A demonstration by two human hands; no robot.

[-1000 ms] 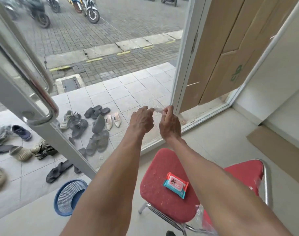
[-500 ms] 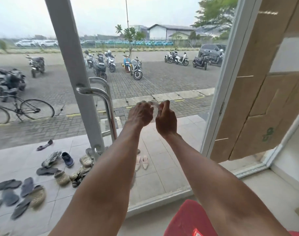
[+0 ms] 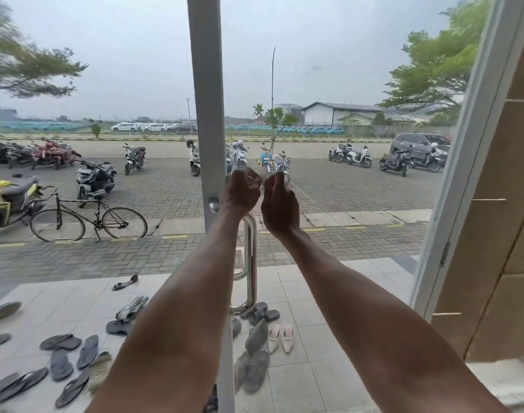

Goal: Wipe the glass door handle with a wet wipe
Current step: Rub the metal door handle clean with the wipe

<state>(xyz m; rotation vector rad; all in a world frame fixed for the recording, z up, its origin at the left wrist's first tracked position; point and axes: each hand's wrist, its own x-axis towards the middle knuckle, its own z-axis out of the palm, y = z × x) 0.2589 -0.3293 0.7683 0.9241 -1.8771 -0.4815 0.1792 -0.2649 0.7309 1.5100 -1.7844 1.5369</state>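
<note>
The glass door's white frame (image 3: 207,99) runs up the middle of the view. Its chrome handle (image 3: 250,263) is a vertical curved bar just right of the frame, its upper end hidden behind my left wrist. My left hand (image 3: 241,192) and my right hand (image 3: 280,204) are raised side by side above the handle's top, both with fingers pinched. A thin, pale, half-transparent wet wipe (image 3: 281,177) is held between them; most of it is hard to make out against the glass.
Through the glass I see a tiled porch with several sandals and shoes (image 3: 259,332), a bicycle (image 3: 88,219) and parked scooters (image 3: 95,180). A brown cardboard-covered panel (image 3: 499,234) fills the right side behind a white door frame (image 3: 463,150).
The view has swung up from the red chair and wipes pack to the door. Both hands rose with the wipe and now sit in front of the handle's top.
</note>
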